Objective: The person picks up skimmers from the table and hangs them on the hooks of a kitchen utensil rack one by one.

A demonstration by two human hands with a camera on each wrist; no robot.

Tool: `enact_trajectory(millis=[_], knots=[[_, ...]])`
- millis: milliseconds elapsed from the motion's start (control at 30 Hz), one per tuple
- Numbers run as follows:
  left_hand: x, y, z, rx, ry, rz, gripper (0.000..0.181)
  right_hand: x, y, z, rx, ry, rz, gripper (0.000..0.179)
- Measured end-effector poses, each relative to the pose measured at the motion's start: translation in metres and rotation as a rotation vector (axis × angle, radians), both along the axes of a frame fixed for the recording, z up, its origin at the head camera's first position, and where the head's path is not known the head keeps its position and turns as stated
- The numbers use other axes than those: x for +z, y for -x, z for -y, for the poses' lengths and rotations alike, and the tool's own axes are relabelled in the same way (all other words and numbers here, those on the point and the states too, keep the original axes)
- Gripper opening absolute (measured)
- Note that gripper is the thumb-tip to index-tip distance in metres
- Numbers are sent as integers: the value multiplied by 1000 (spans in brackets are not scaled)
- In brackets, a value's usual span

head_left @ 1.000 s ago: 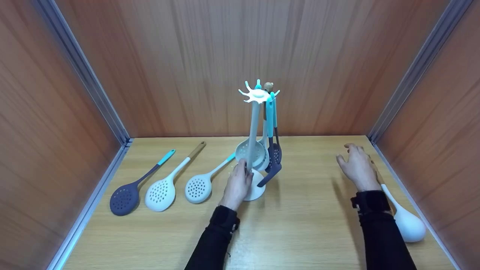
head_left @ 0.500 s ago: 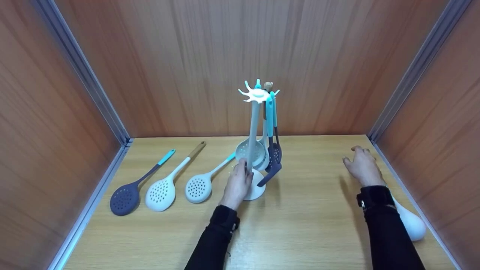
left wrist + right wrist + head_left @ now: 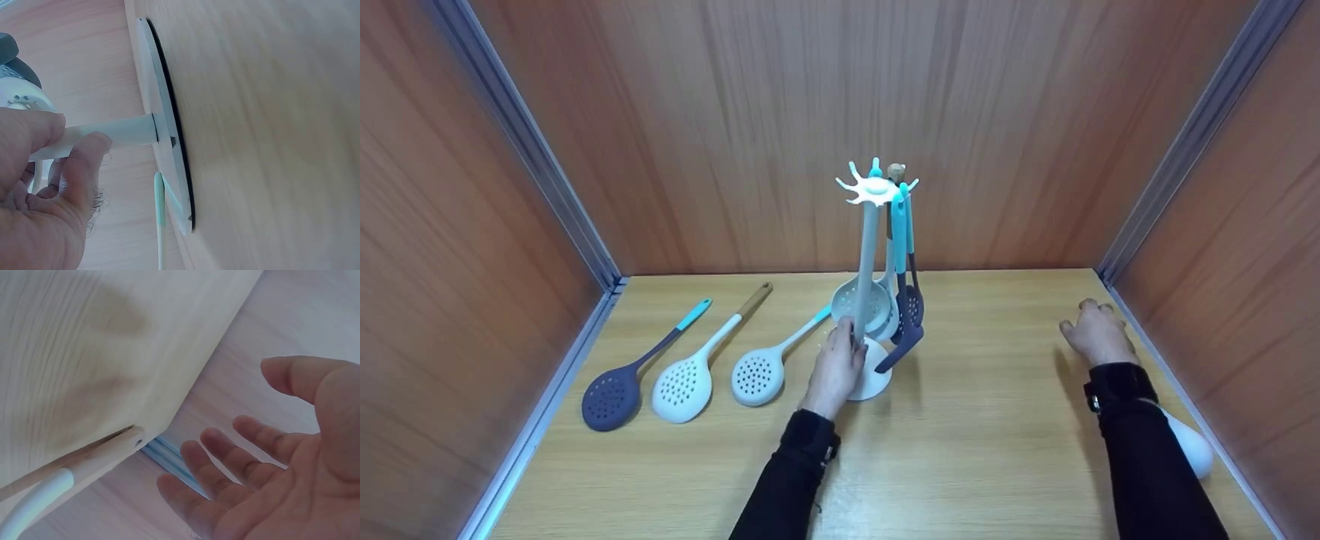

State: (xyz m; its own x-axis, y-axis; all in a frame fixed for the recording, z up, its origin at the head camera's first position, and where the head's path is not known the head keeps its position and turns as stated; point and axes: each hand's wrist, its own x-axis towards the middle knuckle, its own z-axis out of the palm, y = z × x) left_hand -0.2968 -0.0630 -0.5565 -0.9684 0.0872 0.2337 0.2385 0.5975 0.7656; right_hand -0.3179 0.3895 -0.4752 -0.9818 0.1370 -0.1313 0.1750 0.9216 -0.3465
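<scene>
My left hand (image 3: 835,369) holds the lower pole of a white utensil stand (image 3: 868,247), thumb and fingers round it in the left wrist view. From the stand's right side hang several utensils, among them a dark one with a turquoise handle (image 3: 899,232) and a pale skimmer (image 3: 877,306). At the right, my right hand (image 3: 1101,334) hovers over a white ladle (image 3: 1191,447), whose bowl shows past the sleeve. In the right wrist view the fingers are spread, apart from the ladle's wooden handle (image 3: 107,449). The head view hides that handle under the arm.
Left of the stand lie a dark skimmer (image 3: 611,397), a white skimmer with a wooden handle (image 3: 682,388) and a smaller white skimmer with a turquoise handle (image 3: 757,376). Wooden panels (image 3: 780,135) enclose the table at the back and both sides.
My right hand has moved to the right and slightly nearer, over the ladle's handle, and the forearm now covers more of the ladle. My left hand and the stand have stayed put.
</scene>
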Motion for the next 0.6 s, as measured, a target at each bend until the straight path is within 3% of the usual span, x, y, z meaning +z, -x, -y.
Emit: enact_trajectory(millis=[400, 600], knots=[[3, 1, -2, 24, 7, 37, 42, 1, 1, -15, -2, -30, 101, 74], [2, 0, -1, 21, 32, 14, 38, -1, 1, -20, -5, -45, 155, 76]])
